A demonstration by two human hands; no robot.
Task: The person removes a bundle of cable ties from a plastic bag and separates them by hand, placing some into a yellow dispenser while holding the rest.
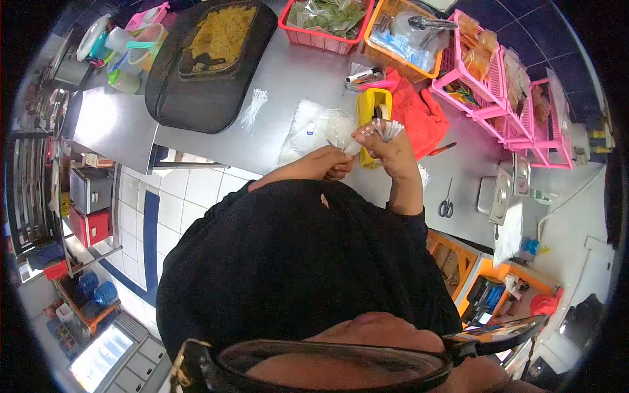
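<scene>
In my right hand [393, 154] is a bunch of thin white sticks [391, 129], their ends fanning out above the fingers. My left hand [335, 162] is closed in a pinch beside it, on the edge of a clear plastic bag [350, 147]. A pile of clear plastic bags [308, 124] lies on the steel table just beyond the left hand. Directly behind my hands stands a yellow tape dispenser [368, 101]. Further left, another bundle of thin white strips [254, 110] rests on the table.
A red cloth [419, 114] lies right of the dispenser, with scissors [447, 204] nearer me. A black case with a food tray [219, 39] stands left. Behind are a red basket [327, 42], an orange basket [373, 49] and pink racks [488, 108].
</scene>
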